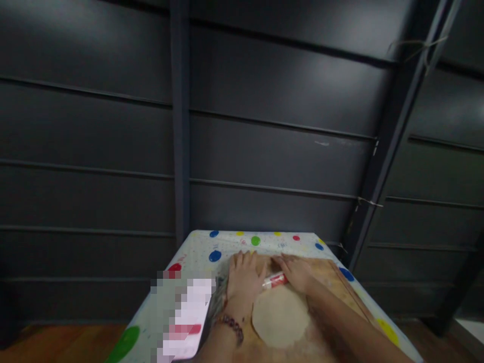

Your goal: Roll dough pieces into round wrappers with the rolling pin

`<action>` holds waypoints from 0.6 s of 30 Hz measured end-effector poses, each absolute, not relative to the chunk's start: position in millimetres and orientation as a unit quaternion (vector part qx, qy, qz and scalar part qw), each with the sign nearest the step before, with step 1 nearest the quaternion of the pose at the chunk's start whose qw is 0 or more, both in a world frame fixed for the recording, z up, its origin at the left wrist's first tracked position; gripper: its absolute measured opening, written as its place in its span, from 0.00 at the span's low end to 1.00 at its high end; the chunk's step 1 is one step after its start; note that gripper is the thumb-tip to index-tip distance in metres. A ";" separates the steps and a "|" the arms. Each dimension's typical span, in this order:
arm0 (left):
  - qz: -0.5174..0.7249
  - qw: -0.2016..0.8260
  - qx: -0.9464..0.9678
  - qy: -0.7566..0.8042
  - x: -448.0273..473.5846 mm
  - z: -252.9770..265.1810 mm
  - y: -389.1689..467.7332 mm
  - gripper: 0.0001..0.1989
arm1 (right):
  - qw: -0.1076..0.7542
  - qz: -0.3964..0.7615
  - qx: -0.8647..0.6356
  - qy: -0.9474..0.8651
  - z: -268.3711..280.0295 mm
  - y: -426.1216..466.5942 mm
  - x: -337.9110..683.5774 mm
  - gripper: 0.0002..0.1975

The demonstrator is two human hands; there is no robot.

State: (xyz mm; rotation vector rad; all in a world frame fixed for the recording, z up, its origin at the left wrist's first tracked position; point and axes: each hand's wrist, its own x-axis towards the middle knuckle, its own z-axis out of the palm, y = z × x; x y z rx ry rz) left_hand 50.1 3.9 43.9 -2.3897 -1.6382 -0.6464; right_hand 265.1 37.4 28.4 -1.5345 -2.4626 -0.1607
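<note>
From my remote seat I see a round, pale sheet of dough [280, 318] lying flat on a wooden board [325, 276], towards its near side. Just beyond the dough's far edge lies a red-and-white cylinder [274, 281], set crosswise between my two hands. My left grip [244, 276] is flat, fingers apart and pointing away from me, its thumb side at the cylinder's left end. My right grip [298, 272] lies over the right end; I cannot tell whether its fingers are clamped on it. A beaded bracelet [235, 325] circles the left wrist. Left of that forearm I have a partly pixelated phone [189, 315]. Under everything, a white cover with coloured dots [230, 241] drapes the desk, and a dark panelled wall [276, 151] stands behind.
</note>
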 end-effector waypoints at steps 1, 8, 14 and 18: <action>-0.212 0.092 -0.791 -0.567 48.7 46.8 11.7 0.20 | 0.115 -0.058 -0.525 -0.841 30.0 46.4 260.9 0.24; -0.209 0.102 -0.736 -0.636 41.7 59.7 50.0 0.26 | 0.096 -0.082 -0.507 -0.852 39.9 88.4 244.9 0.25; -0.192 0.126 -0.760 -0.608 36.5 58.5 51.2 0.21 | 0.098 -0.082 -0.513 -0.849 42.1 100.1 238.2 0.25; -0.191 0.131 -0.772 -0.592 39.6 56.0 43.2 0.22 | 0.114 -0.075 -0.516 -0.846 37.8 94.7 241.0 0.25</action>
